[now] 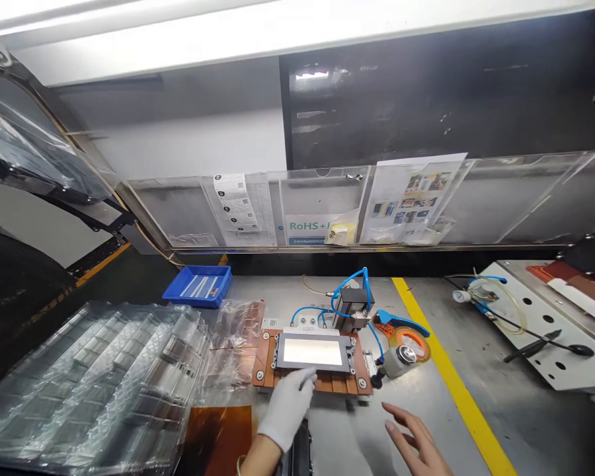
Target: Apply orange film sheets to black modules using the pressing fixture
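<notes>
White-gloved left hand (286,406), lower centre of frame, fingers loosely extended, fingertips touching the front edge of the brown fixture (311,360); grasping nothing visible. Fixture sits mid-frame on the grey bench (426,403), holding 1 bright rectangular panel (313,352) in a dark frame. Right hand (419,443), bare, lower right of centre, open and flat, hovering over the bench, holding nothing. Blue air hoses (350,291) rise behind the fixture. Tape dispenser (401,340) just right of it. Clear plastic trays (94,383) stacked lower left; blue bin (199,285) above them. Yellow stripe (451,377) runs diagonally at right.
</notes>
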`<state>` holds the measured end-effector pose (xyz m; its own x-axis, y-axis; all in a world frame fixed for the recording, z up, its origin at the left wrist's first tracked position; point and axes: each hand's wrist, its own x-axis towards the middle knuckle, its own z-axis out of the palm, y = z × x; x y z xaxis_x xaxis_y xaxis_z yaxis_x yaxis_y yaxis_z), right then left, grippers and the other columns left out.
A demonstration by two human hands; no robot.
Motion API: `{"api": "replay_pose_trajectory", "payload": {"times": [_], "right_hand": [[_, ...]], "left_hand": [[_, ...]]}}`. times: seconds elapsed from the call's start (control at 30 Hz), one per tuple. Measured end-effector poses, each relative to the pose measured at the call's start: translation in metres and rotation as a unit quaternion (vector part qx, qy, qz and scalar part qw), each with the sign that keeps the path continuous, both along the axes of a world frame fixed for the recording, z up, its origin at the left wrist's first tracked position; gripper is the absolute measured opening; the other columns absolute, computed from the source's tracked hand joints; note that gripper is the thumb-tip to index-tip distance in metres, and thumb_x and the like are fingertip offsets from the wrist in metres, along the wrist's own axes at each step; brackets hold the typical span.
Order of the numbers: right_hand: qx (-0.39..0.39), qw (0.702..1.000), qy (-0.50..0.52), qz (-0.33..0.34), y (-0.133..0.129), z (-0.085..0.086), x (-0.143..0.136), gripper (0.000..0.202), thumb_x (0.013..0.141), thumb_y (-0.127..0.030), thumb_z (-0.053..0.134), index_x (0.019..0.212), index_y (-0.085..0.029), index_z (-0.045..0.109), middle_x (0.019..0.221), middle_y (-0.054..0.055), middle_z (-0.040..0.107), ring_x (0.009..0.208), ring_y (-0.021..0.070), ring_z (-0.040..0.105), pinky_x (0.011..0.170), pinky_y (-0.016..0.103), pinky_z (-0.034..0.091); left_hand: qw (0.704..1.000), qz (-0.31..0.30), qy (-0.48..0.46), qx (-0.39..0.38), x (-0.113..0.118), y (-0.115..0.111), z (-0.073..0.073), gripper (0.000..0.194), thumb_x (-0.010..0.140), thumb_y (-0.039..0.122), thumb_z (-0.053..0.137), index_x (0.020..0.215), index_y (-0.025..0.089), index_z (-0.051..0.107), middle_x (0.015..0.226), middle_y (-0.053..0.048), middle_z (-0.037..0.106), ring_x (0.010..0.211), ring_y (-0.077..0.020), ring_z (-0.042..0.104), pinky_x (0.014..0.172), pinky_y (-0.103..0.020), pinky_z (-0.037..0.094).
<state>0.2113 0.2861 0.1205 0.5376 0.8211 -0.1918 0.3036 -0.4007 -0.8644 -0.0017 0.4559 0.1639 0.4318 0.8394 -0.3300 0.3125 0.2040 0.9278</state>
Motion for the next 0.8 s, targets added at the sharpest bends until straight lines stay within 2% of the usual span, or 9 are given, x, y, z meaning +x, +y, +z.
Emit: {"api": "replay_pose_trajectory", "payload": {"times": [0.07, 0.17, 0.23, 0.33, 0.47, 0.57, 0.63, 0.73, 0.8], "right_hand": [[0.02, 0.992, -0.121, 0.028, 0.017, -0.009, 0.015, 0.053, 0.089, -0.06, 0.045, 0.12, -0.023, 0.067, 0.126, 0.014, 0.066, 0.121, 0.0327, 0.06, 0.1, 0.05, 0.052], [0.038, 0.981, -0.182, 0.056, 0.042, -0.019, 0.028, 0.053, 0.089, -0.055, 0.046, 0.124, -0.019, 0.063, 0.133, 0.017, 0.062, 0.126, 0.0347, 0.056, 0.102, 0.056, 0.049], [0.047, 0.978, -0.19, 0.067, 0.054, -0.021, 0.031, 0.054, 0.089, -0.051, 0.045, 0.127, -0.016, 0.061, 0.136, 0.018, 0.06, 0.127, 0.035, 0.055, 0.104, 0.057, 0.048], [0.055, 0.973, -0.204, 0.088, 0.063, -0.016, 0.033, 0.049, 0.088, -0.047, 0.046, 0.123, -0.016, 0.063, 0.132, 0.018, 0.063, 0.124, 0.0352, 0.057, 0.105, 0.057, 0.047], [0.051, 0.972, -0.207, 0.103, 0.06, -0.001, 0.036, 0.037, 0.089, -0.046, 0.046, 0.103, -0.021, 0.07, 0.11, 0.015, 0.071, 0.108, 0.0379, 0.064, 0.097, 0.062, 0.048], [0.046, 0.975, -0.192, 0.102, 0.056, 0.008, 0.037, 0.036, 0.089, -0.048, 0.048, 0.096, -0.023, 0.072, 0.103, 0.014, 0.072, 0.109, 0.0398, 0.062, 0.098, 0.064, 0.044], [0.044, 0.98, -0.171, 0.091, 0.058, 0.01, 0.033, 0.042, 0.087, -0.051, 0.049, 0.104, -0.021, 0.072, 0.113, 0.016, 0.069, 0.118, 0.0406, 0.056, 0.103, 0.063, 0.041], [0.022, 0.991, -0.109, 0.07, 0.073, 0.005, 0.02, 0.053, 0.086, -0.056, 0.048, 0.117, -0.018, 0.068, 0.12, 0.017, 0.065, 0.114, 0.0383, 0.06, 0.096, 0.057, 0.05], [-0.009, 0.997, -0.048, 0.053, 0.088, -0.001, 0.01, 0.056, 0.087, -0.056, 0.048, 0.119, -0.014, 0.066, 0.109, 0.017, 0.068, 0.089, 0.0333, 0.069, 0.074, 0.05, 0.06]], "left_hand": [[0.987, -0.032, 0.052, 0.147, 0.007, 0.01, -0.002, 0.043, 0.088, 0.019, 0.047, 0.125, 0.01, 0.065, 0.134, -0.018, 0.062, 0.132, -0.0313, 0.05, 0.121, -0.054, 0.024], [0.948, -0.098, 0.114, 0.28, 0.019, 0.018, -0.009, 0.057, 0.085, 0.022, 0.052, 0.141, 0.013, 0.052, 0.152, -0.014, 0.045, 0.147, -0.0336, 0.027, 0.124, -0.058, 0.01], [0.926, -0.125, 0.157, 0.319, 0.024, 0.018, -0.016, 0.064, 0.083, 0.022, 0.054, 0.145, 0.012, 0.046, 0.155, -0.016, 0.039, 0.148, -0.037, 0.022, 0.122, -0.064, 0.009], [0.906, -0.131, 0.205, 0.347, 0.026, 0.016, -0.023, 0.066, 0.087, 0.024, 0.051, 0.149, 0.009, 0.038, 0.156, -0.02, 0.036, 0.147, -0.0391, 0.024, 0.119, -0.067, 0.015], [0.894, -0.117, 0.231, 0.366, 0.016, 0.018, -0.018, 0.06, 0.093, 0.036, 0.046, 0.147, 0.011, 0.043, 0.155, -0.018, 0.039, 0.147, -0.0372, 0.026, 0.12, -0.062, 0.018], [0.918, -0.01, 0.231, 0.323, -0.009, 0.028, -0.01, 0.058, 0.093, 0.036, 0.04, 0.142, 0.008, 0.05, 0.154, -0.017, 0.041, 0.148, -0.0333, 0.022, 0.124, -0.053, 0.011], [0.941, 0.053, 0.221, 0.25, -0.029, 0.039, -0.008, 0.064, 0.091, 0.038, 0.039, 0.144, 0.003, 0.044, 0.15, -0.021, 0.042, 0.142, -0.0338, 0.032, 0.122, -0.051, 0.018], [0.968, 0.044, 0.203, 0.141, -0.051, 0.055, -0.014, 0.07, 0.087, 0.047, 0.045, 0.139, 0.0, 0.046, 0.129, -0.025, 0.056, 0.105, -0.0318, 0.062, 0.104, -0.05, 0.044], [0.98, 0.017, 0.179, 0.086, -0.052, 0.062, -0.018, 0.061, 0.083, 0.047, 0.053, 0.127, 0.005, 0.058, 0.111, -0.018, 0.065, 0.088, -0.0259, 0.066, 0.091, -0.042, 0.053]]}}
